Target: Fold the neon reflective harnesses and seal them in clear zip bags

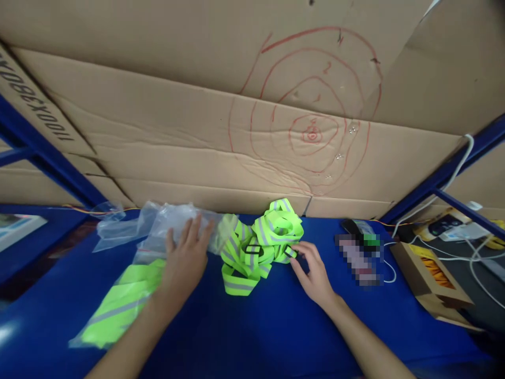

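Note:
A tangled heap of neon-yellow reflective straps with grey stripes and black buckles lies mid-table. My right hand is at its right edge, fingertips by a black buckle, with thumb and fingers apart; whether they touch the buckle is hard to tell. My left hand rests palm down with fingers spread on clear plastic bags left of the heap. Under my left wrist and forearm lies a flat clear bag holding a folded neon-yellow reflective item, partly hidden by the arm.
The blue table ends at a cardboard wall with red target rings drawn on it. On the right are a black object, a blurred-out item, an open cardboard box and white cables. Blue metal posts stand at both sides.

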{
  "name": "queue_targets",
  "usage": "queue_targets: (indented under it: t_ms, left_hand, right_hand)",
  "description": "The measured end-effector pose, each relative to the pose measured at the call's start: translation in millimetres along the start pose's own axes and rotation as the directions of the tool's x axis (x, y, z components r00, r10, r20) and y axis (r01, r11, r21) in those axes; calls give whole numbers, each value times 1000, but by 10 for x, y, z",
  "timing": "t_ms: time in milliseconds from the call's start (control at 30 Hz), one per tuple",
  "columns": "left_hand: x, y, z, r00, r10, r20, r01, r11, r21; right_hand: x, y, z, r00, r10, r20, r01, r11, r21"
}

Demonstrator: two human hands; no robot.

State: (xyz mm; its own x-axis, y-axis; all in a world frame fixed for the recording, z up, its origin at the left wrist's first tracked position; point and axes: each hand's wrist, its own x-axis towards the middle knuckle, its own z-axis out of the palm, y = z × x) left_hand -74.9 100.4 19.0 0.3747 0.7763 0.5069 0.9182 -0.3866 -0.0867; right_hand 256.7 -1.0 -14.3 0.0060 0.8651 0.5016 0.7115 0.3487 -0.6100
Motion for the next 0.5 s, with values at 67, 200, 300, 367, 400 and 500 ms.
queue_targets:
  t_ms: [67,200,300,367,400,500]
  left_hand:
    - [-19,-63,68,993,-93,74,92,996,12]
    - [-86,91,137,989,-65,135,65,998,4]
    - [-107,315,87,997,36,68,-35,999,-6]
    - [-117,448,38,988,151,11,-150,987,-55]
    - [-127,504,17,974,224,-22,-225,970,-89]
    - [-172,639,-6,891,438,-119,-454,872,-184]
  right_hand:
    - [1,71,40,1000,19,-13,-20,999,-44]
    - [-32,156,202,997,36,66,-30,995,-93]
    - [-46,176,256,994,63,93,-52,992,-118]
    - [-39,181,241,992,80,93,-68,990,-121]
    - [-33,183,226,992,85,91,-74,990,-118]
    - [-18,189,190,992,90,83,-82,993,-89]
